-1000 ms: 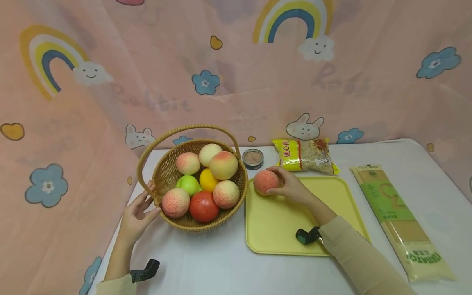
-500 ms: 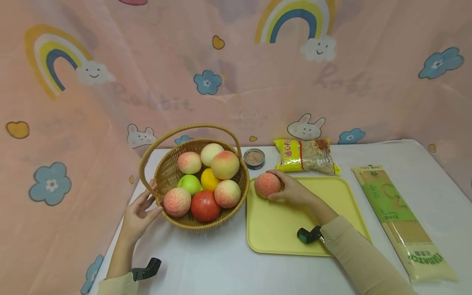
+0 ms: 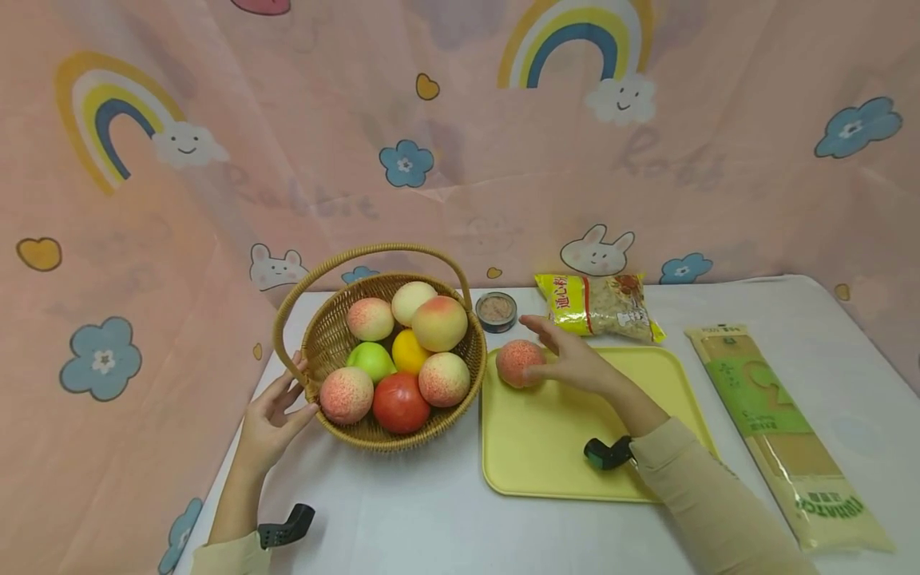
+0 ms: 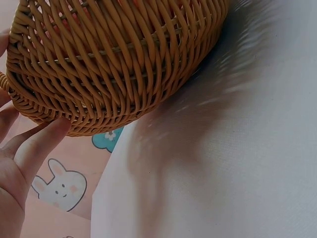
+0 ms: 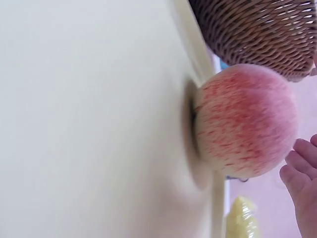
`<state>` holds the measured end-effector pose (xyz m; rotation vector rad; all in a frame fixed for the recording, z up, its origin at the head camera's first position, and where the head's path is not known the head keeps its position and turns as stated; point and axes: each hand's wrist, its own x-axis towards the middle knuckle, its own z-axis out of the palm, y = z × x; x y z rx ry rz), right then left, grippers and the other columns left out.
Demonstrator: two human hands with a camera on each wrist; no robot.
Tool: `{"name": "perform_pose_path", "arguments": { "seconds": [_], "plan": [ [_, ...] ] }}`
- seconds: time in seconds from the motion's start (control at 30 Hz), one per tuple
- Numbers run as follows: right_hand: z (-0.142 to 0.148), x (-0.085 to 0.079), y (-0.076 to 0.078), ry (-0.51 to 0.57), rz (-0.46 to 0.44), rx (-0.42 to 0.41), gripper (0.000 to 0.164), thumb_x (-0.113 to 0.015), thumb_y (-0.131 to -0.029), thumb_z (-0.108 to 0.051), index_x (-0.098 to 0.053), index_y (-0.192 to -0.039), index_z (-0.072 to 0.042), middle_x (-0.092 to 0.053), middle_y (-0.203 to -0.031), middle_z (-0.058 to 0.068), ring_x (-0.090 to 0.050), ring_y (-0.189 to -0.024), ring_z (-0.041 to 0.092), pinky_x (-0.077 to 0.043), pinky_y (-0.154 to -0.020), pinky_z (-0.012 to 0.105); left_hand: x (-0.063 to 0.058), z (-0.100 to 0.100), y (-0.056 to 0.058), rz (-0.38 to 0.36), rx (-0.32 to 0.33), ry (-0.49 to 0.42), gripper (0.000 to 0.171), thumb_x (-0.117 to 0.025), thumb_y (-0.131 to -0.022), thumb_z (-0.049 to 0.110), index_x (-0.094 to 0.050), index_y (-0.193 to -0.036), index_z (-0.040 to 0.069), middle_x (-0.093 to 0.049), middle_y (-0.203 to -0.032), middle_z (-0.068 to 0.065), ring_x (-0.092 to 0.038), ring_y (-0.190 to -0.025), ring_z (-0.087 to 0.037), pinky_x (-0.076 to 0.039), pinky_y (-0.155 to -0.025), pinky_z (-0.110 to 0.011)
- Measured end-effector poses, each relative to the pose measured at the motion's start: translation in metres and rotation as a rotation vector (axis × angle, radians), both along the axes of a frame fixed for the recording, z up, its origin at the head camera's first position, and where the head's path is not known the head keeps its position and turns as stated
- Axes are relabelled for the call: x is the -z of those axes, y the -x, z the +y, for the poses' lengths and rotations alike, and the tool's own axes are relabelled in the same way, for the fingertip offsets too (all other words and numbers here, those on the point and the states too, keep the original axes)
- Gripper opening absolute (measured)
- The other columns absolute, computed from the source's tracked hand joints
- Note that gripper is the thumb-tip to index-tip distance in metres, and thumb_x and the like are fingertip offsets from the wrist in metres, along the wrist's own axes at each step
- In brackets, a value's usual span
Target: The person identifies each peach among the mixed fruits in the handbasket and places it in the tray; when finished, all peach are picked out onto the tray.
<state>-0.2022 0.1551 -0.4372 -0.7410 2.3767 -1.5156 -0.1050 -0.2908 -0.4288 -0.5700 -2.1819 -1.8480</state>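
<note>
In the head view, a wicker basket (image 3: 388,442) with an arched handle stands on the left. Several peaches, a green apple (image 3: 370,362), a yellow fruit (image 3: 410,351) and a red tomato-like fruit (image 3: 401,402) lie in it. My left hand (image 3: 267,423) holds the basket's left side at the handle's base, thumb in front and fingers behind. A reddish peach (image 3: 521,363) rests on the yellow tray (image 3: 568,447) at its back left corner. My right hand (image 3: 578,363) is spread beside that peach; the right wrist view shows a gap between the fingers (image 5: 299,171) and the peach.
Behind the tray lies a yellow-ended bag of dry pasta (image 3: 602,306). A small round tin (image 3: 496,311) stands between basket and bag. To the tray's right is a long green-and-clear noodle pack (image 3: 783,431). A printed pink cloth (image 3: 460,144) hangs behind the white table.
My right hand has let go of the reddish peach; its fingers have opened and drawn back slightly to the right. The peach stays on the tray. My left hand keeps its place at the basket.
</note>
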Motion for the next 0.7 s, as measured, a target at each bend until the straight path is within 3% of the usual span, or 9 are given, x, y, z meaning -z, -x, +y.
{"name": "perform_pose_path", "arguments": {
  "seconds": [0.3,0.47,0.7],
  "plan": [
    [-0.015,-0.035,0.000,0.029,0.046,-0.053,0.077,-0.071,-0.083,-0.009,-0.027,-0.146,0.000,-0.028,-0.153,0.020,-0.024,-0.142,0.035,-0.021,-0.118,0.048,0.000,0.001,0.002,-0.005,-0.008,0.004,0.062,-0.057,-0.079,-0.023,-0.034,-0.136,-0.018,-0.022,-0.153,-0.026,-0.047,-0.126,-0.004,-0.054,-0.085,-0.020],
    [-0.028,-0.056,0.000,0.029,0.087,-0.110,0.078,-0.074,-0.082,-0.012,-0.030,-0.146,-0.001,-0.031,-0.152,0.017,-0.027,-0.141,0.031,-0.022,-0.118,0.045,0.001,0.001,0.002,0.001,0.000,-0.004,0.062,-0.056,-0.079,-0.023,-0.034,-0.136,-0.018,-0.022,-0.152,-0.027,-0.048,-0.126,-0.005,-0.054,-0.085,-0.020],
    [-0.054,-0.075,0.005,0.001,0.072,-0.159,0.078,-0.076,-0.080,-0.014,-0.032,-0.145,-0.005,-0.035,-0.151,0.013,-0.032,-0.140,0.025,-0.028,-0.117,0.042,0.001,0.000,0.000,0.009,0.003,0.000,0.061,-0.055,-0.079,-0.023,-0.035,-0.137,-0.017,-0.024,-0.153,-0.024,-0.047,-0.126,-0.004,-0.053,-0.087,-0.019]
  ]
}}
